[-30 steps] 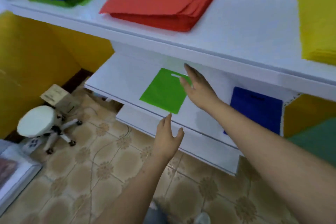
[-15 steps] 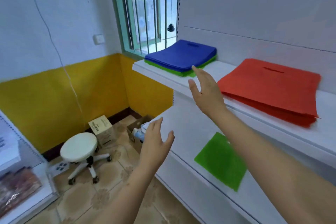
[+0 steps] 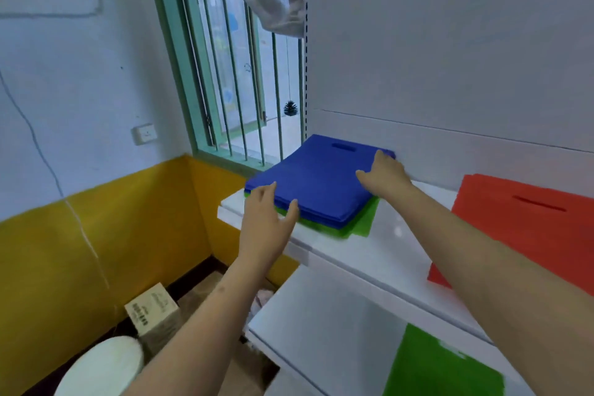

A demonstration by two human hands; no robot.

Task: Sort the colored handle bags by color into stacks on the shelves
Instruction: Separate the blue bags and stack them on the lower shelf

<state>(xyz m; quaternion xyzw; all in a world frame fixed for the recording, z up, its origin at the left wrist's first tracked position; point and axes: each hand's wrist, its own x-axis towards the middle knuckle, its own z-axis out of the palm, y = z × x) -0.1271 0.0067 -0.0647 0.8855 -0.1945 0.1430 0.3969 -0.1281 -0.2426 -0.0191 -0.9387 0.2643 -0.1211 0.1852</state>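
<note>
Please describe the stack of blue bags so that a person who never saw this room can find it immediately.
Find the barred window; the upper white shelf starts just right of it. At that shelf's window end lies the blue stack, both hands at its sides. Only it rests on green bags; the red stack lies alone, further right.

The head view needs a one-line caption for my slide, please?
Both hands, left hand and right hand, reach the blue bags stacked on green bags on the upper shelf.

Daylight came through the barred window point(image 3: 231, 74), lighting the room evenly and brightly. Edges bowed with wide-angle distortion; detail was soft.
</note>
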